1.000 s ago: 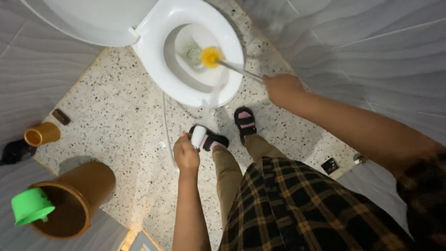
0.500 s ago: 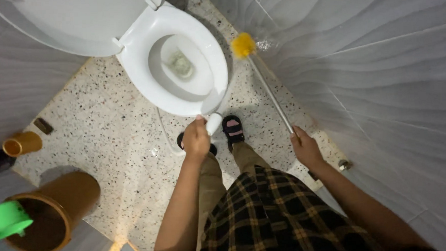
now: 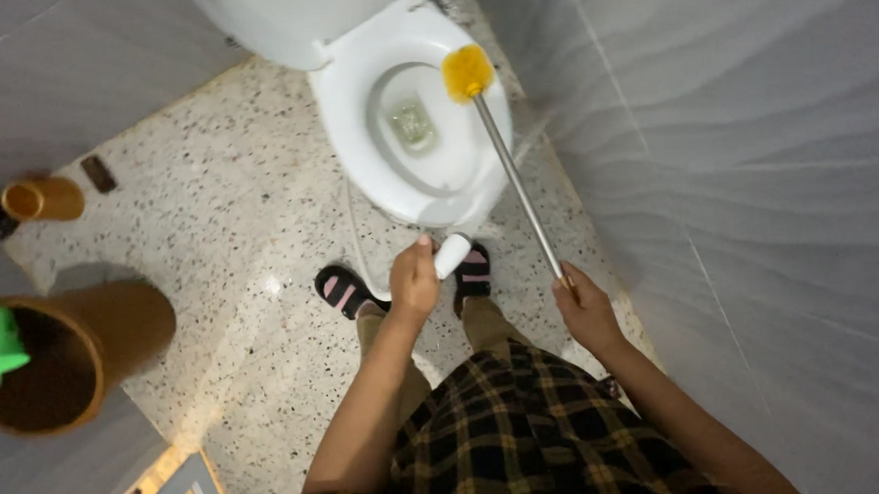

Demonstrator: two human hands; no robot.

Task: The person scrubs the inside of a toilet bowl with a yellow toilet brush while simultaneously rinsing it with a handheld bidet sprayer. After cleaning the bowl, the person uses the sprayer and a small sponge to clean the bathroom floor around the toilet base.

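A toilet brush (image 3: 508, 155) with a long silver metal handle and a round yellow bristle head is slanting up from the right hand (image 3: 586, 308), which is gripping its lower end; the yellow head is hovering over the right side of the white toilet bowl's (image 3: 354, 93) rim. A small white spray nozzle (image 3: 452, 254) is sticking out of the left hand's (image 3: 413, 280) closed fist, pointing toward the bowl's front edge.
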